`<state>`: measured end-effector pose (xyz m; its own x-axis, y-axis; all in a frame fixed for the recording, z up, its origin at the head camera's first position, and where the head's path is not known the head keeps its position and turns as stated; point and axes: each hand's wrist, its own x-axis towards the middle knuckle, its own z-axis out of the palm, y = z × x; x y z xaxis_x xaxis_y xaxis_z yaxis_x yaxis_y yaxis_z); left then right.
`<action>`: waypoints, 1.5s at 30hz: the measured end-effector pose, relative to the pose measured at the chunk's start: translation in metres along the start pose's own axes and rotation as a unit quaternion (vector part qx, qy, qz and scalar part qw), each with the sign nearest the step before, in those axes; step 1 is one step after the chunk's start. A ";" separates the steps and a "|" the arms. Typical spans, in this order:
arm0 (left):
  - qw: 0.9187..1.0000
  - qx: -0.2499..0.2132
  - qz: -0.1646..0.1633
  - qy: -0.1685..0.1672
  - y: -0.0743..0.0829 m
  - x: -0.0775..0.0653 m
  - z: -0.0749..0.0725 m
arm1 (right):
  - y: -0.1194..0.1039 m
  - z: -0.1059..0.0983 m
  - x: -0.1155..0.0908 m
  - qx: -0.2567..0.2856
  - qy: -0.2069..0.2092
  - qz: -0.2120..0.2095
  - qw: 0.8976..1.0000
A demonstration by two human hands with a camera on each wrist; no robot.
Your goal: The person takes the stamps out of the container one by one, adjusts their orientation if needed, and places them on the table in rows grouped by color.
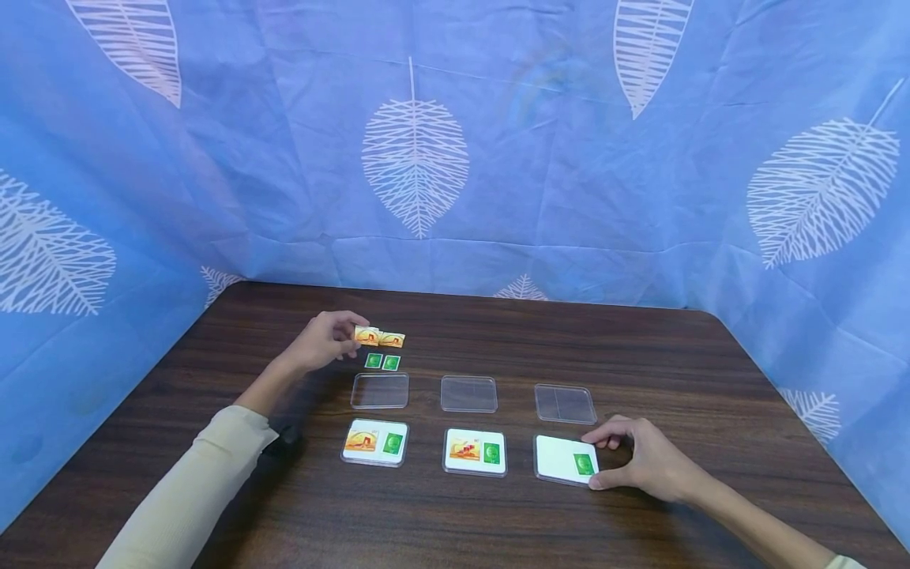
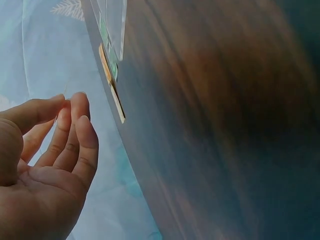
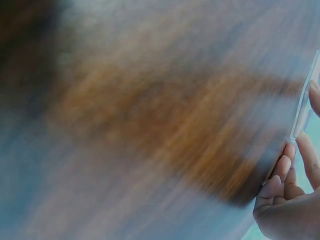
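My left hand (image 1: 321, 341) is at the far left of the table, thumb and index fingertips pinching an orange stamp (image 1: 366, 337), which is almost edge-on in the left wrist view. Another orange stamp (image 1: 392, 340) lies beside it, with two green stamps (image 1: 373, 360) just nearer. At the front right, my right hand (image 1: 650, 462) grips the right edge of a clear case (image 1: 562, 458) between thumb and fingers. That case has a white insert bearing one green stamp (image 1: 584, 464) on its right side; the left part of the insert is bare white.
Two more cases, a left case (image 1: 374, 457) and a middle case (image 1: 475, 468), each hold one orange and one green stamp. Behind the cases lie three clear lids: left (image 1: 380, 391), middle (image 1: 469, 393) and right (image 1: 565, 403). A blue leaf-patterned cloth (image 1: 540, 182) hangs around the table.
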<state>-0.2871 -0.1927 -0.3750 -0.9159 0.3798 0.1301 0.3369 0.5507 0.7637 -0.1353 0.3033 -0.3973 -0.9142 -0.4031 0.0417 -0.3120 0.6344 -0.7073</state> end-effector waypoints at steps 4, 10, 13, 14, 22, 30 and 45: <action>1.000 0.005 -0.018 0.006 -0.003 0.002 -0.001 | 0.000 0.000 0.000 -0.002 0.001 0.000 1.000; 0.999 0.004 -0.041 0.013 -0.006 0.003 -0.001 | 0.001 0.000 -0.001 -0.002 0.002 -0.007 1.000; 0.999 0.004 -0.046 0.013 -0.007 0.004 -0.001 | 0.001 -0.001 -0.001 -0.001 0.000 -0.006 1.000; 0.999 0.004 -0.048 0.013 -0.007 0.004 -0.001 | 0.001 -0.001 -0.001 -0.001 0.000 -0.006 1.000; 0.995 0.019 -0.095 0.019 -0.006 0.010 -0.004 | 0.002 -0.001 -0.001 0.000 0.001 -0.013 1.000; 0.991 0.017 -0.131 0.016 -0.011 0.012 -0.007 | 0.003 0.000 -0.001 -0.003 0.002 -0.015 1.000; 0.986 0.023 -0.166 0.008 -0.013 0.019 -0.009 | 0.000 0.000 -0.001 -0.008 0.002 -0.006 1.000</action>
<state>-0.3109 -0.1990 -0.3767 -0.9805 0.1613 -0.1119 0.0271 0.6760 0.7364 -0.1345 0.3036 -0.3978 -0.9115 -0.4079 0.0533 -0.3270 0.6397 -0.6956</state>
